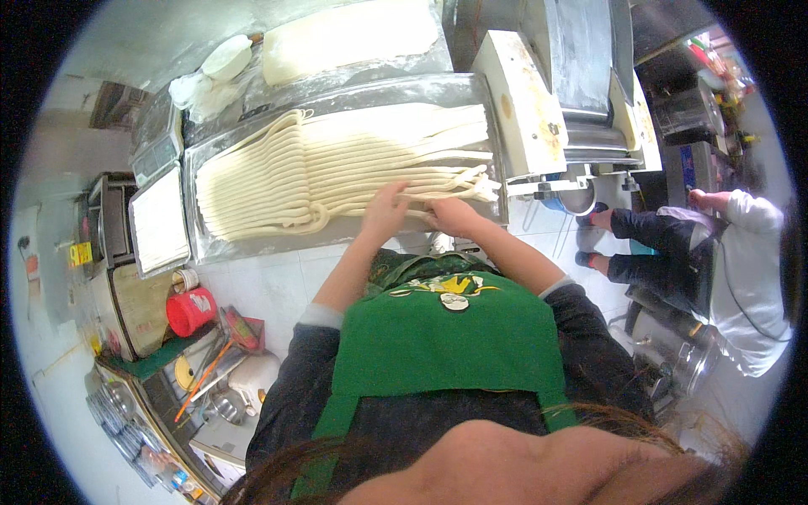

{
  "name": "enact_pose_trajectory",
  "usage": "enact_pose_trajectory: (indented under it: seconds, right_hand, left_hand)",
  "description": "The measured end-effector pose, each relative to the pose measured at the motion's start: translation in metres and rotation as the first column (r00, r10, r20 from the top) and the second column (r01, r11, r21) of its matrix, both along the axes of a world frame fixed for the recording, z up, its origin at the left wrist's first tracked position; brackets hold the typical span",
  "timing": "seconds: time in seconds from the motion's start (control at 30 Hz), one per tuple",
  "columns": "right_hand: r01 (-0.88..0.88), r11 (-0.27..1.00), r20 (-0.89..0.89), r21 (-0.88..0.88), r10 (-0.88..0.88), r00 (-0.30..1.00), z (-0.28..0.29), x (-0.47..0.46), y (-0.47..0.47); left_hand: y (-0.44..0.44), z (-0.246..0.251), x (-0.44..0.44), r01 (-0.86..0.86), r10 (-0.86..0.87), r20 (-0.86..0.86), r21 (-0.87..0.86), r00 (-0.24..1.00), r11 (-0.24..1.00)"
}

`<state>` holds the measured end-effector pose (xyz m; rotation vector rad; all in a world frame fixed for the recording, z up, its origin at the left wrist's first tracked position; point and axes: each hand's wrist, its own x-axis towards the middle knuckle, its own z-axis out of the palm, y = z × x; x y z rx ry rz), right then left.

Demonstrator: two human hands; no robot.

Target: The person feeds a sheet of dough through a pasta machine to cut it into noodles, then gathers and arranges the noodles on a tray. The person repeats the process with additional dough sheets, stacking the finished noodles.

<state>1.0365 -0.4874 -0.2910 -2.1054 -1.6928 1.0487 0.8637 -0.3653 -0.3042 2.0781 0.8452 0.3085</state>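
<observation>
Long strips of pale dough (353, 151) lie side by side across a floured metal work table (265, 249), with a folded-over band of them at the left part. At the table's near edge, my left hand (386, 211) rests on the nearest strips, its fingers bent over them. My right hand (449, 216) is close beside it on the right, with its fingertips closed on a dough strip. The strips' right ends lie tangled and overlapping just beyond my right hand. A wide flat sheet of dough (350, 38) lies on the surface behind the strips.
A dough-rolling machine (521, 107) with metal rollers stands right of the table. At the left are a tray of white dough pieces (161, 221), a white bowl (227, 57) on a plastic bag, and a red bucket (190, 311). Another person (745, 271) stands at the far right.
</observation>
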Motion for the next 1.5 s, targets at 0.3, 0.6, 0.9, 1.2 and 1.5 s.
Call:
enact_pose_trajectory:
  seconds: [0.3, 0.6, 0.9, 1.2, 1.5]
  right_hand:
    - [-0.106, 0.993, -0.119, 0.051, 0.112, 0.987, -0.017, -0.011, 0.016]
    - [-0.117, 0.984, -0.497, -0.135, 0.035, 0.867, 0.027, -0.002, 0.023]
    - [0.191, 0.977, 0.237, -0.098, -0.163, 0.958, 0.005, -0.005, -0.006]
    - [0.391, 0.889, 0.447, 0.237, -0.457, 0.769, 0.000, -0.037, -0.029]
    - [0.144, 0.990, -0.032, 0.009, -0.144, 0.989, 0.021, -0.132, 0.097]
  left_hand:
    - [0.004, 0.009, -0.142, -0.226, 0.360, -0.134, 0.570, 0.923, 0.790]
    - [0.068, 0.024, -0.170, -0.020, 0.231, -0.206, 0.704, 0.951, 0.710]
    - [0.111, 0.043, -0.200, 0.144, -0.088, -0.132, 0.521, 0.987, 0.841]
    - [0.127, 0.024, -0.289, -0.282, 0.305, 0.007, 0.402, 0.952, 0.871]
    - [0.143, 0.030, -0.257, -0.107, 0.117, -0.049, 0.183, 0.992, 0.977]
